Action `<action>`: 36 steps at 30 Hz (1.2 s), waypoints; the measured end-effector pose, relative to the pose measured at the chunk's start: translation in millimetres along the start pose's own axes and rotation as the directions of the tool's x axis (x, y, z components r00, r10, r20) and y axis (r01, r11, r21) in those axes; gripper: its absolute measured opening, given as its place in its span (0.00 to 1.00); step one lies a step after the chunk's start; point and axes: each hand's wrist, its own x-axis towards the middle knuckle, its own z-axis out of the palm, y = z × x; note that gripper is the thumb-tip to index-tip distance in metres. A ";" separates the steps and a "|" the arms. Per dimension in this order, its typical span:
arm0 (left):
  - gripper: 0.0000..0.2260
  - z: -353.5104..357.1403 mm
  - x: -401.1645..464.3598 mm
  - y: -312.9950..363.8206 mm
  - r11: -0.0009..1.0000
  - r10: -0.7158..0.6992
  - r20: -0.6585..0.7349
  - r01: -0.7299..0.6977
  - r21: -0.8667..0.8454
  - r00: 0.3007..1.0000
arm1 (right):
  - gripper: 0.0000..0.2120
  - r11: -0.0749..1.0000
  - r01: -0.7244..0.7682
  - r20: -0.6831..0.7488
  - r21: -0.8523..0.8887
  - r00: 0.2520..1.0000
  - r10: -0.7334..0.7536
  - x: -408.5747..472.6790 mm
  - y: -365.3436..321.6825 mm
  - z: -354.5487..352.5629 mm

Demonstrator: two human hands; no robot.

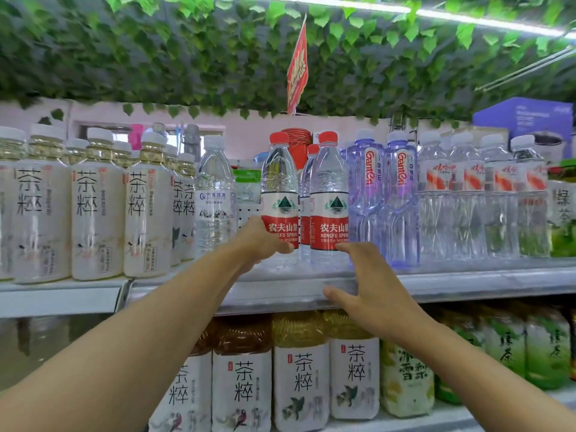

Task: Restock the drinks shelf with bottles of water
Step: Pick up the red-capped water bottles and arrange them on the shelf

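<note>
1. A clear plastic water bottle with a red cap and a red-and-white label (279, 194) stands upright near the front edge of the upper grey metal shelf (467, 283), about midway along its length.
2. The left hand (260, 241) grips this bottle low on its label, fingers curled round the side.
3. Just beside it on the right stands a second red-capped water bottle (329, 198); more red caps show behind the pair.
4. The right hand (371, 285) hovers with fingers spread and thumb out, its fingertips near the base of the second bottle; whether they touch it cannot be told.
5. Left of the gripped bottle stands a clear bottle with a white cap and blue label (214, 194), then a row of cream tea bottles (93, 207) running to the shelf's left end.
6. To the right stand two violet-tinted bottles (383, 194), then clear bottles with orange-striped labels (480, 194).
7. The lower shelf carries amber tea bottles (300, 369) and green drinks (530, 347).
8. Green artificial leaves (187, 51) hang overhead.
</note>
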 end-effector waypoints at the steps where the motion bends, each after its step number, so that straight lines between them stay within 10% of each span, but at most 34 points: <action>1: 0.24 -0.3 3.0 0.9 1.000 -0.024 0.005 0.024 0.012 1.000 | 0.31 1.000 -0.007 0.001 0.007 1.000 0.007 0.2 0.1 -0.1; 36: 0.18 28.5 111.1 -1.2 0.971 -0.138 0.180 0.097 0.217 0.974 | 0.33 0.998 -0.037 0.020 -0.052 0.999 0.039 6.0 9.6 0.9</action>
